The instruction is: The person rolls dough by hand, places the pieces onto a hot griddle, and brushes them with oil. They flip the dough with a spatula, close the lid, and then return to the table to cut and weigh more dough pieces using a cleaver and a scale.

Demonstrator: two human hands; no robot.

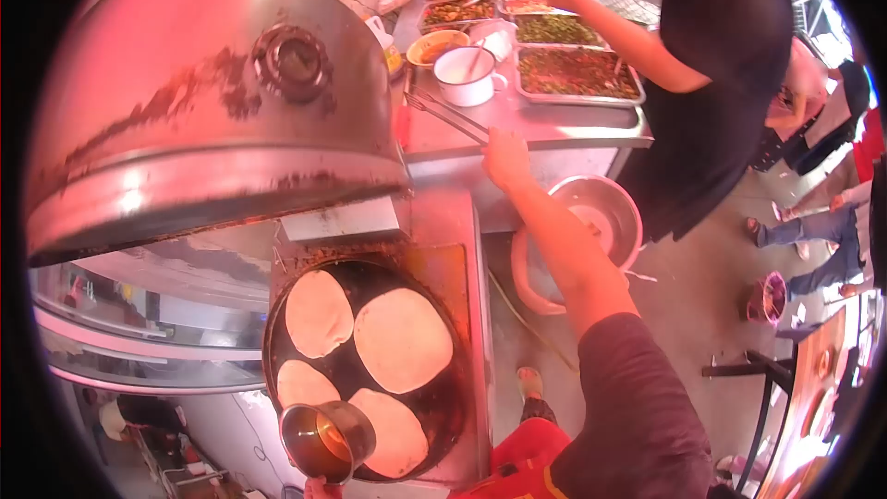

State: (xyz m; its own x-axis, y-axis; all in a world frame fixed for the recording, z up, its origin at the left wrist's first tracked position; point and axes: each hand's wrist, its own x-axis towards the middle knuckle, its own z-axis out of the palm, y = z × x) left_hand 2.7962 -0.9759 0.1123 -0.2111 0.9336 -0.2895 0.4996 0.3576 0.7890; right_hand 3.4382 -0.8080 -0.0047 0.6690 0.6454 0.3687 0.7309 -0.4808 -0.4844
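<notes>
My right hand [506, 159] is closed around metal tongs [453, 120], which reach over the counter edge toward a white enamel mug [459, 83]. At the bottom of the view, my left hand [321, 488] shows only in part, wrapped at a metal pot [358, 430] with amber liquid inside. The pot is tilted above the round black griddle [346, 351]. Several pale flatbreads lie on the griddle, among them a large one [404, 340], a smaller one [319, 314] and one partly behind the pot [393, 434].
A large domed metal lid [222, 83] stands raised behind the griddle. Trays of chopped fillings [577, 74] and an orange-rimmed bowl [434, 46] sit on the counter. A co-worker in black [721, 46] reaches over them. A metal basin [628, 222] is beside my arm.
</notes>
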